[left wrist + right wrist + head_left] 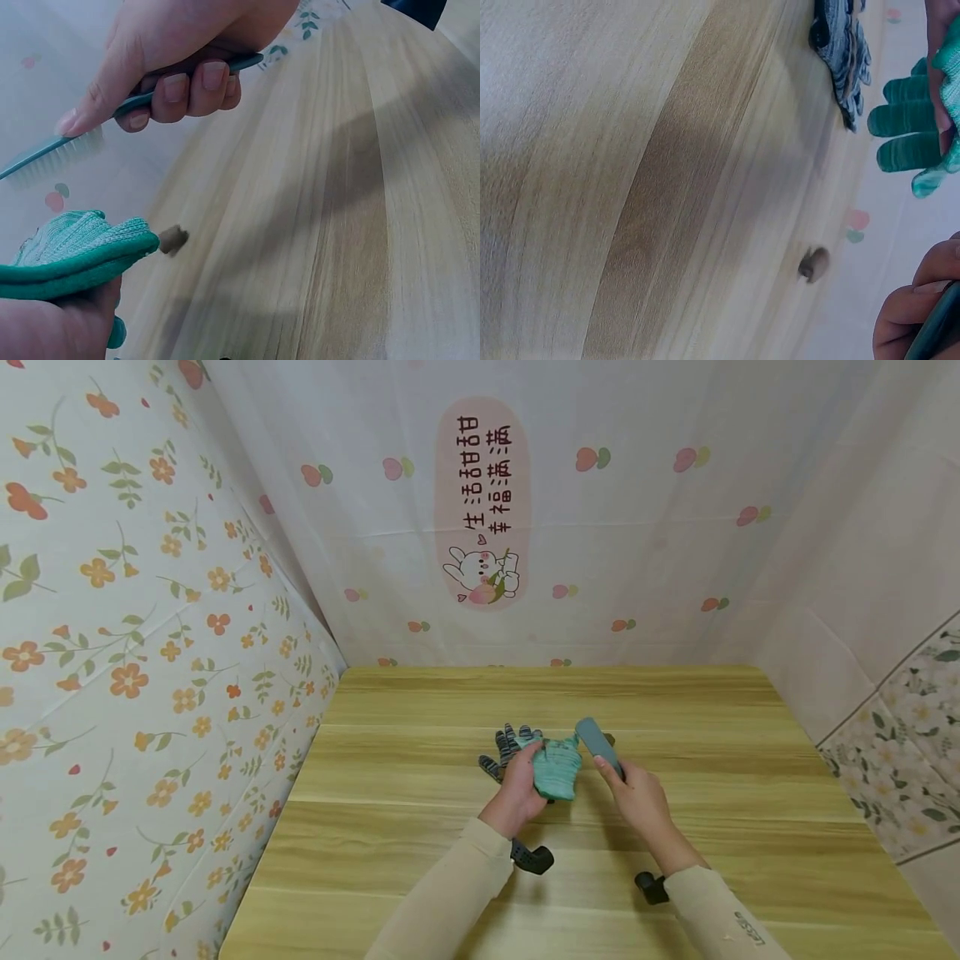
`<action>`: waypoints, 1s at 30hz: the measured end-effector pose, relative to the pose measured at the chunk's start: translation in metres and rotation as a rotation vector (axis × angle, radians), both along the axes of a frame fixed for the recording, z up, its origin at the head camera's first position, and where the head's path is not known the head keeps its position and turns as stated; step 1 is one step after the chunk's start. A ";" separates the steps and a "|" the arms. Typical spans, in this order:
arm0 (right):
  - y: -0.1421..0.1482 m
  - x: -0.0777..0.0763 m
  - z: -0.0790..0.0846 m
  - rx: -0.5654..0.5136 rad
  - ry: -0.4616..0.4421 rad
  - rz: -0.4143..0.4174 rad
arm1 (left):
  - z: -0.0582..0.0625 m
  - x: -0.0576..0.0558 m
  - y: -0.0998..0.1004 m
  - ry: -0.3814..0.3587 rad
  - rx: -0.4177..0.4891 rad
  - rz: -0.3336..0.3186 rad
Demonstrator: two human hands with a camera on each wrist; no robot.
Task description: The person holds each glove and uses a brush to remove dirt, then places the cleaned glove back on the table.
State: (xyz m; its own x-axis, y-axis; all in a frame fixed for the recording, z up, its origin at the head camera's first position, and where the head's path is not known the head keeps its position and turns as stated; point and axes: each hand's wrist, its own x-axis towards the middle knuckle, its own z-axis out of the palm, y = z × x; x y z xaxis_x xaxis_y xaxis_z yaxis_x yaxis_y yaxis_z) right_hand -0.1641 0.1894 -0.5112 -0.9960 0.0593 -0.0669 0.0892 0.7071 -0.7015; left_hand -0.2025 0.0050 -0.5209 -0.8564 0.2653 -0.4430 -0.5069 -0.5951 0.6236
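Note:
My left hand [522,789] grips a green knitted glove [557,768], thumb on top. In the right wrist view the glove's darker green coated fingers [907,112] hang out past the hand. My right hand [641,797] holds a blue-green brush [596,742] by its handle, just right of the glove. Seen from the left wrist, the right thumb lies along the brush's back and its pale bristles [60,159] point down, apart from the glove. Beyond the left hand, a dark striped glove [507,745] lies on the table, partly hidden.
A small brown object [815,264], too blurred to name, sits on the wooden table [390,827] near the brush. Black wrist-worn devices [532,857] hang below both forearms. Patterned cloth [637,543] walls stand behind and at the left.

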 end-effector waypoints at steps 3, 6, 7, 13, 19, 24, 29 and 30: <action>-0.003 0.000 0.000 -0.003 0.024 0.008 | 0.000 0.001 0.000 0.004 0.026 -0.016; -0.006 0.000 0.000 -0.015 0.040 0.027 | -0.001 0.003 0.000 0.001 0.030 -0.027; -0.008 -0.001 0.000 -0.018 0.046 0.031 | -0.002 0.003 0.000 0.005 0.034 -0.038; -0.016 -0.002 0.000 -0.022 0.048 0.063 | -0.003 0.007 0.000 0.023 0.054 -0.115; -0.025 -0.005 -0.001 -0.004 0.057 0.081 | -0.006 0.010 0.003 -0.027 0.014 -0.139; -0.034 -0.005 0.002 0.008 0.093 0.096 | -0.008 0.013 0.006 0.009 0.022 -0.155; -0.045 -0.005 0.005 0.012 0.094 0.123 | -0.014 0.020 0.010 0.028 0.046 -0.155; -0.047 -0.005 0.005 0.017 0.084 0.133 | -0.015 0.021 0.010 0.028 0.046 -0.153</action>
State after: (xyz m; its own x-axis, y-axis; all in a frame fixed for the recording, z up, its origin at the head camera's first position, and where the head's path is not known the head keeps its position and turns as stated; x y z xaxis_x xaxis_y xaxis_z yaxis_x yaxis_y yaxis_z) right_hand -0.1694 0.1423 -0.5062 -0.9972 -0.0731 0.0164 -0.0642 0.7208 -0.6902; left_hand -0.1815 0.0152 -0.5357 -0.8163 0.4128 -0.4040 -0.5766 -0.5406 0.6127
